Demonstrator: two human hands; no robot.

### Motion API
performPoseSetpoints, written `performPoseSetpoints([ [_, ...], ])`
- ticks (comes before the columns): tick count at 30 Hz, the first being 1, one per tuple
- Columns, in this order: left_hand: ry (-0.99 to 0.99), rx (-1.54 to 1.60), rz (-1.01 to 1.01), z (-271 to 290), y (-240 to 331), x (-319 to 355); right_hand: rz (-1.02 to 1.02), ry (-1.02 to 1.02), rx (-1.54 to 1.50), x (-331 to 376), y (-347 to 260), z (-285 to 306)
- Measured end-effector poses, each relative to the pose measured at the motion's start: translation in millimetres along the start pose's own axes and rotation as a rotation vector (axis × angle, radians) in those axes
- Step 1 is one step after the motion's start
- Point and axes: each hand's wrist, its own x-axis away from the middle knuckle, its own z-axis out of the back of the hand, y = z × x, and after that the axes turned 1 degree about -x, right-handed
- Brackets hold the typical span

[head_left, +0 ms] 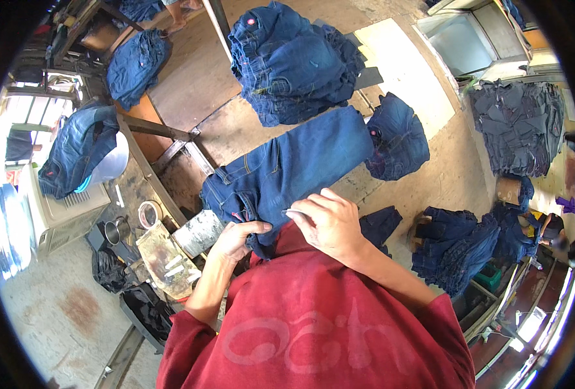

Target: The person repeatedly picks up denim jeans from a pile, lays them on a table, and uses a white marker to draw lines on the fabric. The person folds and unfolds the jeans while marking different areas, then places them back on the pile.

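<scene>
A pair of dark blue jeans (pixel 294 165) lies stretched out in front of me, its waistband toward me. My left hand (pixel 237 236) grips the cloth at the near edge of the waistband. My right hand (pixel 326 220) rests on the jeans beside it and pinches a small pale flat piece, perhaps a tag or chalk, between thumb and fingers. My red sleeves fill the lower part of the view.
A tall pile of folded jeans (pixel 294 61) stands beyond the spread pair. More jeans lie at right (pixel 456 246) and far right (pixel 520 126), others hang at left (pixel 77 149). A metal cup (pixel 115 230), a tape roll (pixel 149 212) and a white machine (pixel 57 217) are at left.
</scene>
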Motion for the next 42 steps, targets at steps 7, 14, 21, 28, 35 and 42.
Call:
performPoseSetpoints([
  [7,0.01,0.042,0.019,5,-3,-2,0.125,0.051,-0.093,-4,32,-1],
  [14,-0.022,0.067,0.08,15,-7,-10,0.351,-0.002,-0.083,-8,47,-9],
  [21,-0.005,0.038,0.024,15,-12,-11,0.334,0.008,-0.041,-19,50,-8],
  [28,0.071,0.122,-0.181,-6,-9,5,0.312,0.028,-0.095,-34,41,-15],
  [35,-0.044,0.174,-0.138,1,-13,7,0.464,-0.017,-0.05,-49,35,-17],
  [42,-0.097,0.137,-0.093,16,-17,-4,0.526,-0.058,-0.013,-58,30,-11],
])
